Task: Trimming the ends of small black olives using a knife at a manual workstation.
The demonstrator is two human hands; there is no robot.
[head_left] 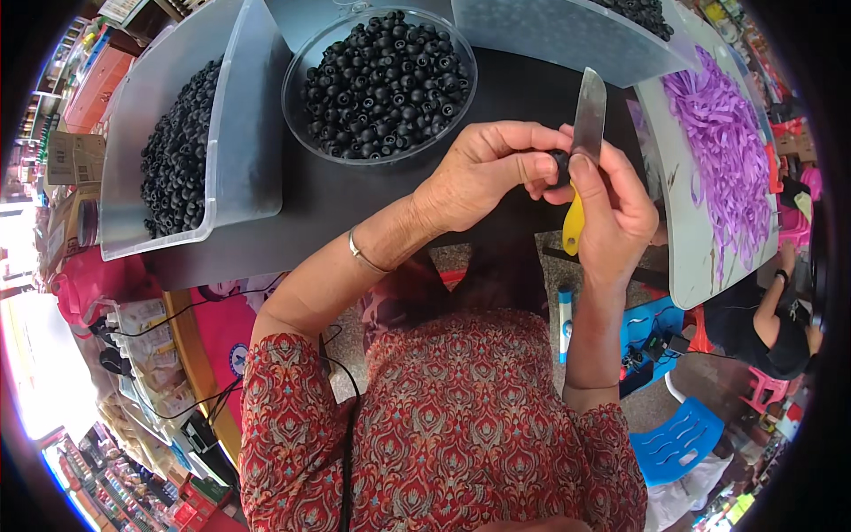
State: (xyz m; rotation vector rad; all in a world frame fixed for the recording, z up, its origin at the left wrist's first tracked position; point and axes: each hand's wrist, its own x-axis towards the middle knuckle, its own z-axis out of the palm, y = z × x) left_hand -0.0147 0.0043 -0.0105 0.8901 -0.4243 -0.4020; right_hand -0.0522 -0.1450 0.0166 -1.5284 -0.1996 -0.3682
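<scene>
Now the left hand (483, 173) pinches a small black piece (558, 165) above the dark table (355, 204) — right hand (616, 208) clamped on a yellow-handled knife (585, 133); round bowl (379, 84) of black pieces just beyond, tub (191, 133) left, purple ribbons (727, 151) right.

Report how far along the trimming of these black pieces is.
Done cannot be told from undone: the round clear bowl is heaped with small black pieces, and so is the clear bin to the left. In hand: the left hand pinches one black piece while the right hand holds a yellow-handled knife against it. Both containers look full, so much may remain.
</scene>
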